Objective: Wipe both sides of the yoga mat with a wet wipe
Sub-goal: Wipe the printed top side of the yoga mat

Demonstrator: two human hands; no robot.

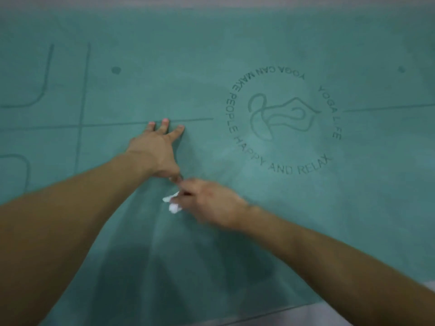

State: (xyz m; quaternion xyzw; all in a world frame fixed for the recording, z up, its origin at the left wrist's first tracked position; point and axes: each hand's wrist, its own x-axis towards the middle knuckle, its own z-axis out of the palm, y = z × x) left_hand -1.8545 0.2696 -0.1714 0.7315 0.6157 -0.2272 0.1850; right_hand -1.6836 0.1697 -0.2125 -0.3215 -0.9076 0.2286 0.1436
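Note:
A teal yoga mat lies flat and fills almost the whole view, with embossed guide lines and a round logo printed with text. My left hand presses flat on the mat left of the logo, fingers straight and spread. My right hand is blurred just below it and grips a crumpled white wet wipe against the mat. Darker damp streaks show on the mat below both hands.
A pale floor strip shows along the mat's near edge at the bottom right, and another along the far edge at the top. Two small dark dots mark the mat at left and right.

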